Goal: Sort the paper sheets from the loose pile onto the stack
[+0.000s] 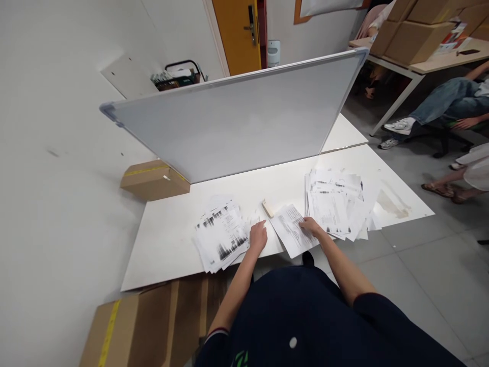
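Observation:
My right hand (310, 226) grips the right edge of a printed paper sheet (289, 230), fingers closed on it. The sheet tilts over the front edge of the white table (160, 244). My left hand (259, 236) is just left of that sheet, index finger stretched out and nothing visible in it. Close ahead of its fingertip lies a small cream oblong object (268, 208), its kind unclear. Left of my left hand is a loose pile of printed papers (221, 237) with dark streaks. A second, spread-out paper pile (332, 204) lies beyond my right hand.
A whiteboard (237, 122) stands upright along the table's back. One cardboard box (156, 179) sits at the left wall; larger cardboard boxes (148, 321) are below at the front left. Seated people's legs (439, 107) and a desk with boxes (416, 41) are at right.

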Motion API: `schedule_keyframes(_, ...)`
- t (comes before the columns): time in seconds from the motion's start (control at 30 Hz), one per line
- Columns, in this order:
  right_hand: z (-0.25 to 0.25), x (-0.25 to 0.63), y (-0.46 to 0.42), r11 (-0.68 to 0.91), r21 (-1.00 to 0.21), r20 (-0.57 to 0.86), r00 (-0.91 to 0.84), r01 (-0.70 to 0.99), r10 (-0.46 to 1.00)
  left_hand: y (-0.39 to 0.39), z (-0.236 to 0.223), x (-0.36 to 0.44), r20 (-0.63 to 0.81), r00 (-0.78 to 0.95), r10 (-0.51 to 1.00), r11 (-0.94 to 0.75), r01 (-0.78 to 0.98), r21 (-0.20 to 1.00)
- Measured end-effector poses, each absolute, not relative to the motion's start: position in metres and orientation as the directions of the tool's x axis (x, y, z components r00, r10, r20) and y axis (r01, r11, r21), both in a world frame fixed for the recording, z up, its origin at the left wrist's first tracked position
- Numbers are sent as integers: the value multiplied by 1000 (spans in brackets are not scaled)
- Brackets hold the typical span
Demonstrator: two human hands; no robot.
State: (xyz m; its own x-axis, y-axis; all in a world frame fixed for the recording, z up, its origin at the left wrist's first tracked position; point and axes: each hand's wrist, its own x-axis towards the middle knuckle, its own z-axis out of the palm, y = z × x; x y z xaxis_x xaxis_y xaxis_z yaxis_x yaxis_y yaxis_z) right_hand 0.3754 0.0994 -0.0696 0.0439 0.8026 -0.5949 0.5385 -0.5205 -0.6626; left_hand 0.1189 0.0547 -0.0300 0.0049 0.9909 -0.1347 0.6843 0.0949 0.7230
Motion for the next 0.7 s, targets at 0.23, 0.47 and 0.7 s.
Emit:
schedule_keyframes(0.23, -70, 372, 108, -496, -679, -570, 38, 541, 821, 76, -29, 133, -304, 180, 936, -30, 898, 439)
schedule_keyframes(0.47, -68, 369, 110, -472, -674, -544, 49, 568, 837, 80, -38, 136, -335, 254, 907, -81, 888, 453)
schedule_keyframes(0.7, -57, 364, 109, -443, -643, -505, 89, 625, 859, 79, -39, 140, -355, 220, 909, -12, 863, 504)
